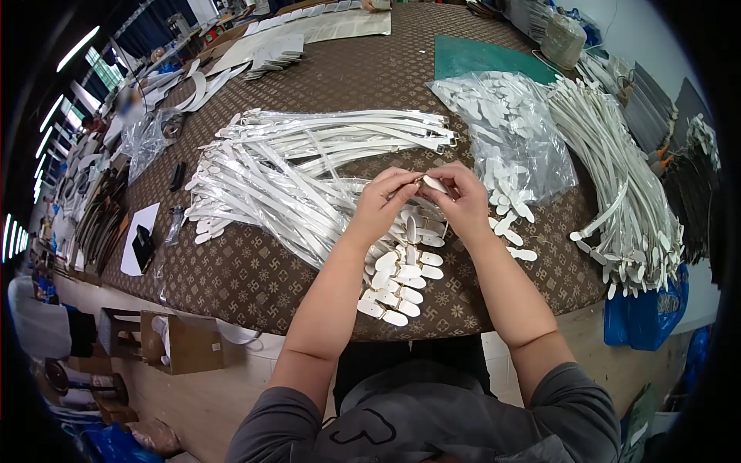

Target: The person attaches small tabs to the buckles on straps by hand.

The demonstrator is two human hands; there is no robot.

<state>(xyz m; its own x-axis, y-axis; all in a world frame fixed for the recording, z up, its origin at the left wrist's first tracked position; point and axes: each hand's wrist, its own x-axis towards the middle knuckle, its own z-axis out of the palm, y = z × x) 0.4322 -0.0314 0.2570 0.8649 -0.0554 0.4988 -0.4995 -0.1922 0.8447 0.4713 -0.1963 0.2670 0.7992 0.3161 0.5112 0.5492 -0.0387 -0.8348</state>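
My left hand point(380, 204) and my right hand point(465, 202) meet above the table, fingertips pinched. Between them is a small white tab point(435, 184) with a rounded end; a darker bit at the left fingertips is too small to make out. Just below my hands lies a pile of white tabs with gold-coloured metal parts point(397, 282). White straps point(270, 185), some under clear plastic, spread to the left of and behind my left hand. Beyond my right hand, loose white tabs point(509, 189) spill from a clear plastic bag point(544, 154).
A brown patterned cloth covers the table point(262, 266). More white straps point(617, 170) hang over its right edge. A green mat point(486, 58) lies at the back. On the left are a black phone-like object point(143, 247) and white paper point(131, 258). A cardboard box point(181, 343) stands on the floor.
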